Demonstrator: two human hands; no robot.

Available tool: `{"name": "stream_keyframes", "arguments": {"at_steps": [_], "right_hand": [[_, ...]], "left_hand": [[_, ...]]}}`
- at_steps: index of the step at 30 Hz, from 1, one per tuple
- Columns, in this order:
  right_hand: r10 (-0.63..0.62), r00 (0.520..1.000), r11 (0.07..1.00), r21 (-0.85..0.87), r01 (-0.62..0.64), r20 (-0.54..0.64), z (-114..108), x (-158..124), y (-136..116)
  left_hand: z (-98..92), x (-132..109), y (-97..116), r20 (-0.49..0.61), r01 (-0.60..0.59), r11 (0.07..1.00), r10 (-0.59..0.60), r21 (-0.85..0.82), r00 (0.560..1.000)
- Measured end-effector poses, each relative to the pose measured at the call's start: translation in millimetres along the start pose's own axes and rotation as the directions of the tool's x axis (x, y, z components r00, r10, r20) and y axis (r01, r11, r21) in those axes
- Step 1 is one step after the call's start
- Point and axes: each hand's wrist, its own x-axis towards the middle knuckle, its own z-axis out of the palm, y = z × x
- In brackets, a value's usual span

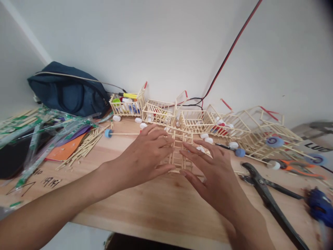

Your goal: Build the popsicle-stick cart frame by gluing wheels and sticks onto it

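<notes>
**Fingers [162, 141] spread about a small stick frame [183, 156]; wheeled carts lined up behind**

Left hand [145, 152] and right hand [218, 178]: fingers extended and loosely parted, not closed; tips at the two sides of the frame. Pressure, if any, can't be told.

Frame sits on the counter [145, 211] between the hands, near the front edge. Lattice of thin sticks already joined. No wheels or red-tipped handle visible on it, though the hands hide part.

Behind, by the wall: the leftmost stick cart [127, 107] has white wheels, a red-tipped handle and a coloured load. Against that cart, I'd judge this frame part-built, with handle and wheels lacking.

Parts unused so far: loose sticks [83, 147] at left; a thin rod [125, 134] with a blue wheel [108, 133] at one end. Black-handled pliers [273, 205] lie right of the right hand.
</notes>
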Motion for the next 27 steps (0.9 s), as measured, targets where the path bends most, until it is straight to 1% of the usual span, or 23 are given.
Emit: {"name": "stream_keyframes", "arguments": {"at_steps": [4,7,10,12,14,16,22,27], "right_hand": [[-0.003,1.000,1.000,-0.009,0.003,0.010,-1,0,0],[-0.001,1.000,1.000,-0.012,0.001,0.015,-1,0,0],[-0.004,1.000,1.000,-0.009,0.004,0.016,-2,0,0],[-0.004,1.000,1.000,-0.008,0.005,0.020,-2,1,-1],[-0.003,1.000,1.000,-0.010,0.003,0.019,-2,2,-2],[-0.002,1.000,1.000,-0.016,0.003,0.014,-2,2,-2],[-0.020,1.000,1.000,-0.024,0.020,0.002,-2,2,-2],[-0.008,1.000,1.000,-0.021,0.008,0.002,-1,1,-1]], "left_hand": [[0.2,1,0,-0.015,0.028,0.998,-0.028,-0.053,0.999],[-3.2,2,1,-0.060,0.077,0.992,-0.083,-0.101,0.995],[-8.7,3,1,-0.090,0.116,0.989,-0.124,-0.090,0.988],[-11.1,3,1,-0.055,0.107,0.993,-0.110,-0.054,0.992],[-11.8,3,2,0.002,0.075,0.997,-0.075,-0.019,0.997],[-11.3,3,3,0.031,0.041,0.999,-0.042,0.017,0.999],[-10.4,5,6,0.077,-0.045,0.994,0.037,0.100,0.996],[-9.3,6,7,0.070,-0.076,0.985,0.066,0.157,0.995]]}}
